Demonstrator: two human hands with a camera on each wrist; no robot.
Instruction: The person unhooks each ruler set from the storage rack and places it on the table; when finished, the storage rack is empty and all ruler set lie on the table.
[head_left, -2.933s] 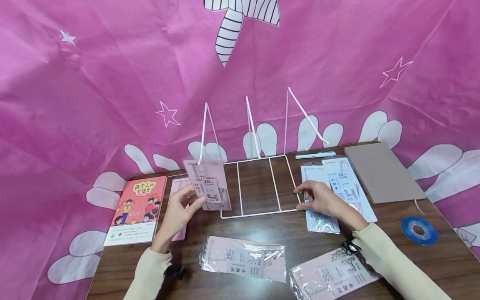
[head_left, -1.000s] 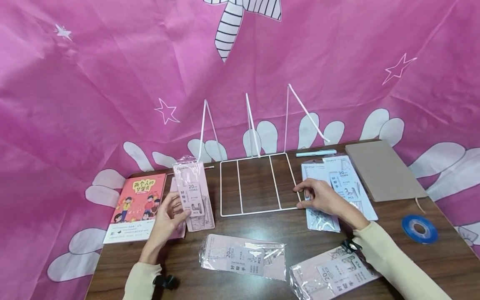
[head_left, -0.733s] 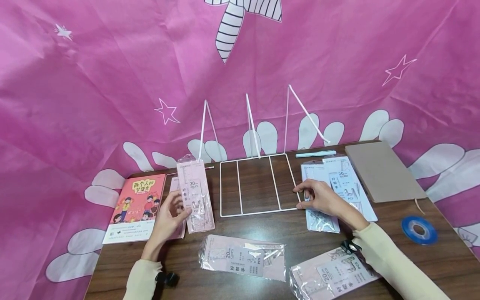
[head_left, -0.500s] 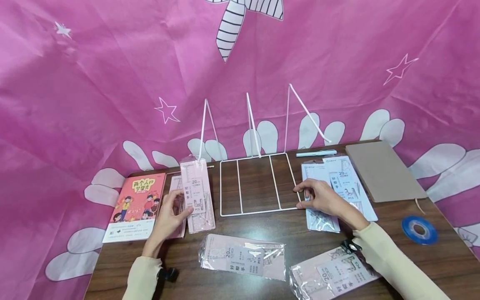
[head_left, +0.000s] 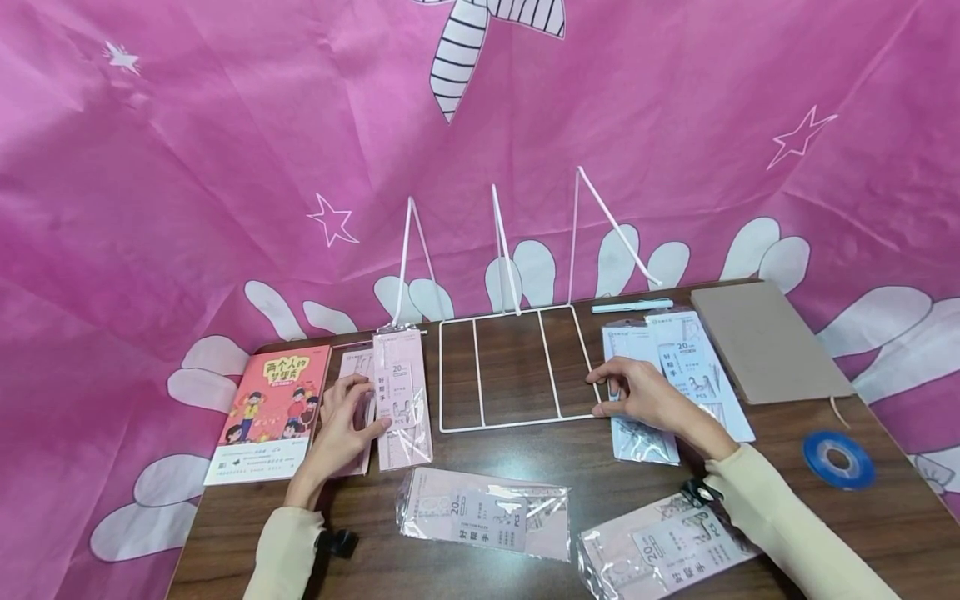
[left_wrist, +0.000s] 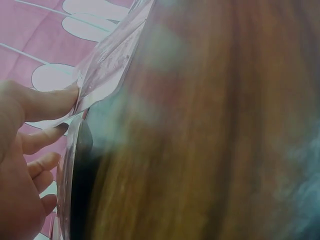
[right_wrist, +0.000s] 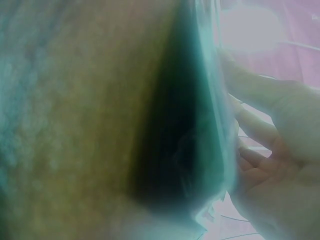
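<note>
In the head view my left hand (head_left: 343, 429) pinches the left edge of a pink ruler set in a clear sleeve (head_left: 401, 400). In the left wrist view the thumb (left_wrist: 52, 104) and index finger meet at the sleeve's edge. This set partly overlaps a second pink ruler set (head_left: 356, 367) beside the red book. My right hand (head_left: 637, 392) grips the right side of a white wire rack (head_left: 517, 426), near its front corner. Beneath that hand lies a blue ruler set (head_left: 647, 446); the right wrist view is too blurred to show the rack.
Left stands a red picture book (head_left: 273, 408). Two more pink ruler sets (head_left: 486, 512) lie in front. Right are another blue set (head_left: 693, 367), a pen (head_left: 632, 307), a beige notebook (head_left: 768, 346) and blue tape (head_left: 838, 460). The rack's uprights (head_left: 506, 250) rise at the back.
My left hand has carried the pink ruler set left from the rack's left end, then slightly right and down to beside the rack. The right hand stays on the rack.
</note>
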